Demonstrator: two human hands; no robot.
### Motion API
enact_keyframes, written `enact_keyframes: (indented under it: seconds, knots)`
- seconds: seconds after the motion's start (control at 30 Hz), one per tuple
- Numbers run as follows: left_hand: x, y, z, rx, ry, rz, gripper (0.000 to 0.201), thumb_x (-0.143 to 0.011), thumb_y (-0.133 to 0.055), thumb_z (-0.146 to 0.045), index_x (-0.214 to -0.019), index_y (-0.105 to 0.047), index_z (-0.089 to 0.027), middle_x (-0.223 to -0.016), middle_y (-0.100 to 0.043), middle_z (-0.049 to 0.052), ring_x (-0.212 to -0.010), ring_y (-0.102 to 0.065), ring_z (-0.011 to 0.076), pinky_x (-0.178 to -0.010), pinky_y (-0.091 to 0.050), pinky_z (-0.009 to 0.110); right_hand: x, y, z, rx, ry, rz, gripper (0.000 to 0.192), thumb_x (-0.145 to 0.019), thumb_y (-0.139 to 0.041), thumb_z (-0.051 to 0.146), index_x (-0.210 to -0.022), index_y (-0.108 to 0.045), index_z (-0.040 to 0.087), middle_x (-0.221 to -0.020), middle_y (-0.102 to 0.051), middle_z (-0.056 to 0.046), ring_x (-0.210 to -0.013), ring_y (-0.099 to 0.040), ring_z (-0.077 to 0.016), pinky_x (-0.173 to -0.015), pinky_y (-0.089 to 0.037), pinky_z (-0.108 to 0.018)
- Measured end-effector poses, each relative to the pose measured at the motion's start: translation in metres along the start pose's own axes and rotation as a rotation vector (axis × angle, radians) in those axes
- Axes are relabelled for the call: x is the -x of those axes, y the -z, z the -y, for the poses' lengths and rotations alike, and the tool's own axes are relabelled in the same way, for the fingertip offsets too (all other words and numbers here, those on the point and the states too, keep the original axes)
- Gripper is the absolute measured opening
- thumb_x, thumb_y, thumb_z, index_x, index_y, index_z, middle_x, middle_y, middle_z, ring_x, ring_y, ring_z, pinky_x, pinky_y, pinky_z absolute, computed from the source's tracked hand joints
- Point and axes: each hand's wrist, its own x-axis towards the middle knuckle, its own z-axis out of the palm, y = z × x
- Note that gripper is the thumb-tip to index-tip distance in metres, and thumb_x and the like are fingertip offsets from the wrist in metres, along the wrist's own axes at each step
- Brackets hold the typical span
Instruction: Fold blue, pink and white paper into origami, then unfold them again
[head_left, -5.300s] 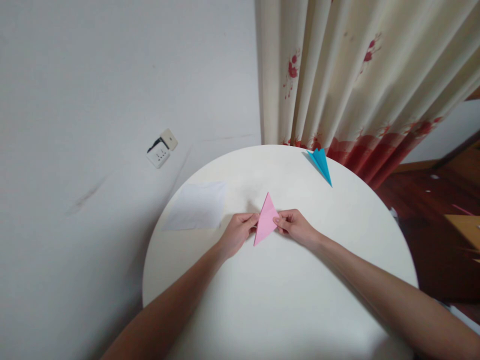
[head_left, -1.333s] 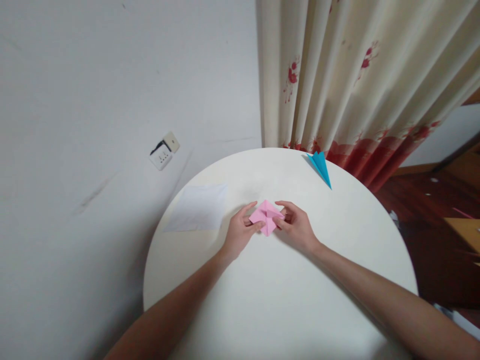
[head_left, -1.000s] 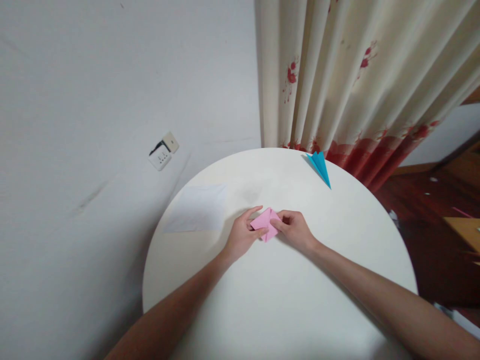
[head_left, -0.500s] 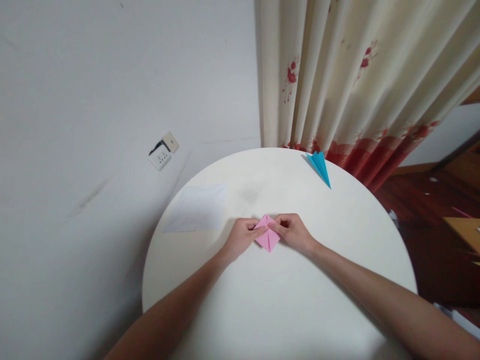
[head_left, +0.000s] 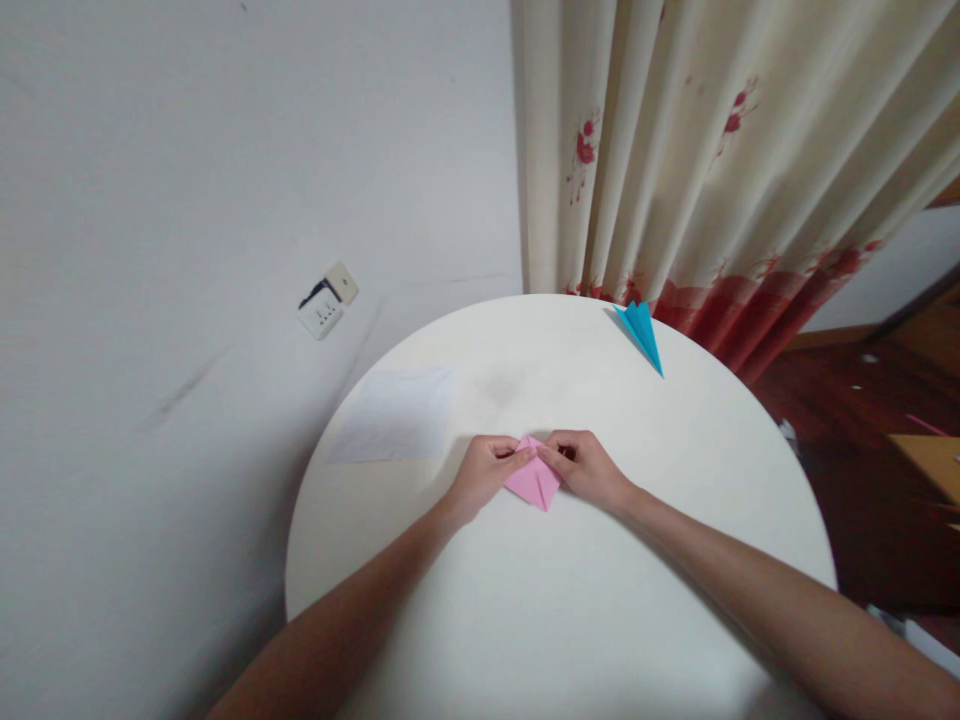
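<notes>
A small pink folded paper (head_left: pixel 534 484), diamond-shaped with a crease down its middle, is held between both hands over the white round table (head_left: pixel 480 630). My left hand (head_left: pixel 484 474) pinches its left side, thumb on top. On the other side, my right hand (head_left: pixel 589 465) grips the upper right edge, its thumb pressing near the top. The two thumb tips almost meet on the paper. Fingers beneath the paper are hidden.
A blue paper plane (head_left: pixel 641 337) lies near the table's far right edge. To the left rests a white sheet of paper (head_left: pixel 394 413). Beyond the table are a wall with a socket (head_left: pixel 321 313) and a floral curtain (head_left: pixel 675 150).
The pink paper has turned slightly, its lower corner shifting right and its top corner left. Both hands keep their grip and have barely moved.
</notes>
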Motion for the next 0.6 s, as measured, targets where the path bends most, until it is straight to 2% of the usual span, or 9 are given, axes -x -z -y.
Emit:
enact_keyframes:
  seconds: [0.1,0.2,0.3,0.37,0.47,0.6]
  knots:
    - [-0.0005,-0.0006,-0.0004,-0.006,-0.02,-0.034,0.042,-0.075,-0.076,-0.052,-0.068,-0.071,-0.01,-0.061,-0.057,0.0,-0.057,-0.048,0.0111,-0.052,-0.03,0.022,-0.0002,-0.0014,0.0022,-0.022,-0.012,-0.035,0.043,-0.086,-0.062,0.054,-0.065,-0.058,0.017,-0.058,-0.051,0.003,-0.055,-0.042,-0.0113,-0.051,-0.031,-0.024]
    - [-0.0013,-0.0009,0.0001,0.062,-0.021,-0.127,0.041,-0.074,-0.077,-0.051,-0.069,-0.072,-0.011,-0.061,-0.059,0.0,-0.057,-0.05,0.0113,-0.053,-0.032,0.022,-0.0004,-0.0041,0.0039,-0.123,-0.058,-0.069,0.036,-0.08,-0.07,0.051,-0.075,-0.063,0.016,-0.064,-0.057,0.002,-0.057,-0.047,-0.0119,-0.053,-0.034,-0.024]
    - [-0.0033,-0.0003,0.0038,0.165,-0.025,-0.205,0.038,-0.074,-0.079,-0.049,-0.073,-0.073,-0.011,-0.065,-0.063,0.001,-0.059,-0.053,0.012,-0.056,-0.039,0.023,0.0008,-0.0065,0.004,-0.234,-0.128,0.012,0.037,-0.074,-0.076,0.05,-0.085,-0.068,0.015,-0.069,-0.064,-0.001,-0.059,-0.051,-0.0133,-0.053,-0.037,-0.024]
    - [-0.0048,0.0003,0.0064,0.226,-0.034,-0.229,0.036,-0.074,-0.079,-0.047,-0.076,-0.073,-0.011,-0.068,-0.066,0.002,-0.061,-0.056,0.0126,-0.058,-0.042,0.023,0.0021,-0.0071,0.0028,-0.233,-0.163,0.069,0.036,-0.074,-0.076,0.05,-0.081,-0.07,0.015,-0.066,-0.064,-0.001,-0.054,-0.049,-0.0123,-0.049,-0.033,-0.023]
    - [-0.0056,0.001,0.0068,0.288,-0.048,-0.229,0.033,-0.075,-0.079,-0.044,-0.08,-0.074,-0.012,-0.072,-0.069,0.003,-0.064,-0.059,0.0132,-0.06,-0.045,0.023,0.003,-0.0066,0.0008,-0.186,-0.166,0.089,0.034,-0.075,-0.074,0.047,-0.071,-0.069,0.014,-0.063,-0.065,-0.002,-0.05,-0.046,-0.0107,-0.046,-0.027,-0.022]
    - [-0.0042,0.0009,0.0031,0.35,-0.011,-0.132,0.037,-0.073,-0.081,-0.043,-0.091,-0.075,-0.011,-0.082,-0.074,0.008,-0.068,-0.066,0.017,-0.064,-0.052,0.028,0.0022,-0.0059,0.0018,-0.191,-0.159,0.098,0.034,-0.075,-0.074,0.047,-0.066,-0.068,0.014,-0.063,-0.066,-0.003,-0.053,-0.049,-0.012,-0.048,-0.029,-0.023]
